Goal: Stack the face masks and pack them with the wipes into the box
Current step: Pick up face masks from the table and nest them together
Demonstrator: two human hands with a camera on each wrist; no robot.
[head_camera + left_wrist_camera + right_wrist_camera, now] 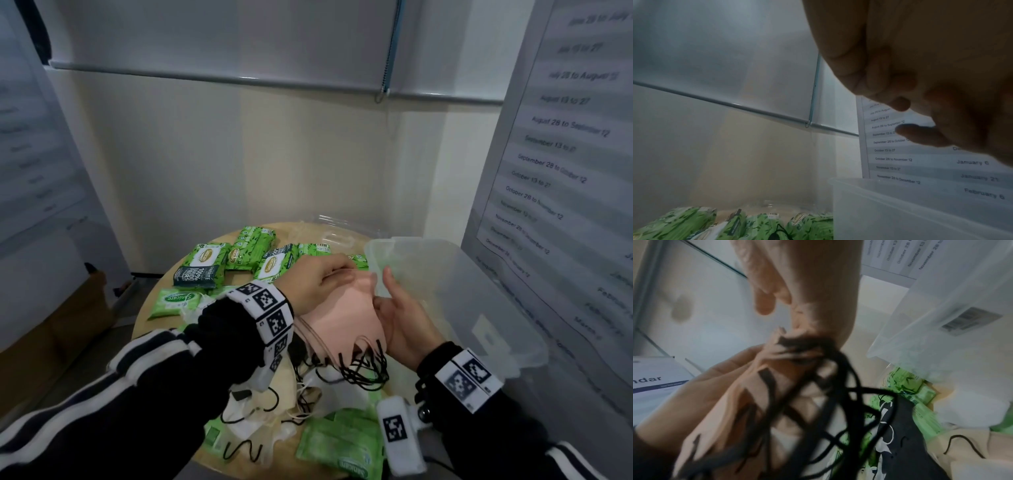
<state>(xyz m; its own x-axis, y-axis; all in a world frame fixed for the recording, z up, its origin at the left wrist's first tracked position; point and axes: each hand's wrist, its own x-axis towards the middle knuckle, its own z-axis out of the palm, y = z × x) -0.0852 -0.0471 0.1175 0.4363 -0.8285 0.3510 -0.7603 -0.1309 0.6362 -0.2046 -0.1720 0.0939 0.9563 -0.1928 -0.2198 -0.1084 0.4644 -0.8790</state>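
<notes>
A stack of pink face masks (342,315) is held above the round wooden table (154,325), its black ear loops (363,370) dangling. My left hand (322,277) grips the stack's top edge from above with curled fingers. My right hand (400,315) holds the stack's right end, thumb pointing up. In the right wrist view the masks (748,394) press against my right hand (813,288). The clear plastic box (479,291) stands just right of the hands. Green wipes packs (205,263) lie behind them.
Loose white and cream masks (329,387) lie tangled on the table below my hands, beside more wipes packs (342,442) at the front edge. A clear lid (329,233) lies at the back. A wall with a printed schedule (548,154) stands close behind the box.
</notes>
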